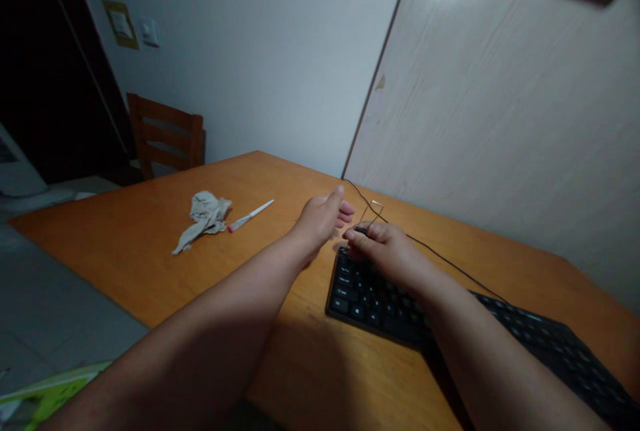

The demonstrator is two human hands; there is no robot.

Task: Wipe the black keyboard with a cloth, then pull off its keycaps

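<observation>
A black keyboard (370, 304) lies on the wooden table, its left end below my hands. My right hand (383, 247) is closed above the keyboard's upper left corner, the fingers pinching a thin wire loop that looks like a wire keycap puller (377, 204). A small black piece (361, 230), perhaps a keycap, shows at these fingertips. Just left of it, my left hand (325, 214) is held with thumb raised and fingers loosely bent and apart. Nothing shows in the left hand, though its palm side is partly hidden.
A crumpled grey cloth (205, 217) and a white-handled brush (253, 215) lie on the table's left part. A black cable (440, 254) runs behind the keyboard along the wall. A wooden chair (165, 134) stands beyond the far left edge.
</observation>
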